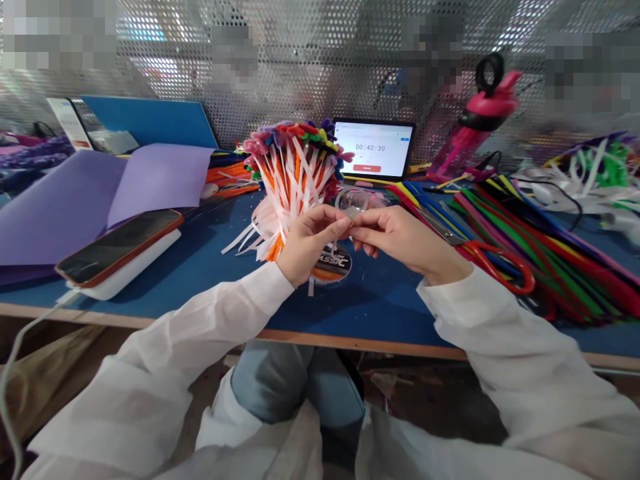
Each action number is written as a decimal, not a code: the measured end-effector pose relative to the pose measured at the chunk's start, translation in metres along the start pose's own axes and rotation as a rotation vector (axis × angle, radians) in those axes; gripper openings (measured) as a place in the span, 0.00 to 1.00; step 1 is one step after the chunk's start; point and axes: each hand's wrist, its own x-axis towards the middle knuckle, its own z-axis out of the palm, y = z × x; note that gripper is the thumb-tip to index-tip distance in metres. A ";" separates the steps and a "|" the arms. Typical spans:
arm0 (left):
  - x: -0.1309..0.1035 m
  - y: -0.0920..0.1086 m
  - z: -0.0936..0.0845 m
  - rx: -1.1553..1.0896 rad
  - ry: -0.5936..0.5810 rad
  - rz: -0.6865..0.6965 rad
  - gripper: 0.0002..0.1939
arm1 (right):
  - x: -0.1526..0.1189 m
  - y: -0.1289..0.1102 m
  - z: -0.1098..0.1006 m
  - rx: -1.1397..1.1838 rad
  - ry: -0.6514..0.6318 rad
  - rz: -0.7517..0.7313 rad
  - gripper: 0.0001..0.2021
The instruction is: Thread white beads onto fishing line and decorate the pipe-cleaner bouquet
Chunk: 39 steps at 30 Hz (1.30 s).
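Observation:
My left hand (314, 241) and my right hand (387, 235) meet above the table, thumb and fingers pinched together on both. Whatever lies between the fingertips is too small to name. Just behind my left hand stands a bouquet of pipe-cleaner flowers (295, 167), with orange stems and pale ribbons hanging down. Below my hands lies a round spool labelled "CLASSIC" (333, 267), partly covered by my left hand. A clear round container (359, 199) sits behind my fingertips.
Red-handled scissors (500, 265) rest on bundles of pipe cleaners (565, 247) at the right. A tablet (373, 150) showing a timer and a pink bottle (475, 123) stand behind. At left are a phone (123, 245) and purple sheets (157, 180).

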 end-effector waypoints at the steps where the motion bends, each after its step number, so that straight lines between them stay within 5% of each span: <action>1: 0.000 0.000 0.000 -0.011 -0.002 -0.009 0.12 | 0.000 0.001 -0.001 0.013 -0.007 -0.006 0.08; 15: 0.000 -0.004 0.000 -0.037 0.036 -0.051 0.12 | -0.002 0.003 0.003 -0.117 -0.017 -0.073 0.08; 28: -0.003 0.000 0.005 0.050 0.090 -0.194 0.10 | -0.006 0.005 0.008 -0.305 0.100 -0.162 0.06; 39: 0.000 0.002 0.006 0.083 0.145 -0.183 0.08 | -0.009 0.011 0.013 -0.424 0.221 -0.250 0.05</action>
